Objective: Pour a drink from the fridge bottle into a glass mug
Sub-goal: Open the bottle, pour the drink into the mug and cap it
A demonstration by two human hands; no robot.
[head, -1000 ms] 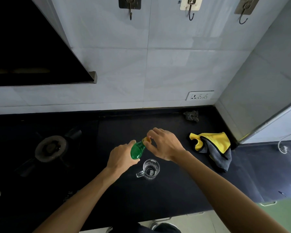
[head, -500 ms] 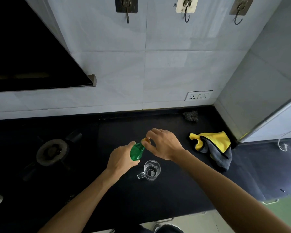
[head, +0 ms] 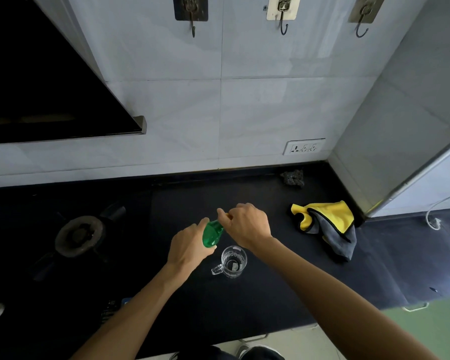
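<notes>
While tilted, bottle [head: 211, 233] in both grips [head: 190, 246] [head: 247, 229]

left grip [head: 190, 245] curled; right grip [head: 247, 226] pinching, both arms extended.

Tilted green bottle [head: 212, 234] above empty upright glass mug [head: 231, 261] on counter [head: 270, 294]

I see a translucent green bottle [head: 212, 233] with a sliver of yellow-orange cap [head: 227, 216]. The mug [head: 233, 261] is colourless glass, fluted round its wall. The bench [head: 270, 294] is plain black. Near its right edge the cloth [head: 325, 224] is yellow on one face and grey on the other, edged in black. The scrubber [head: 292, 178] at the back edge is dark grey.
</notes>
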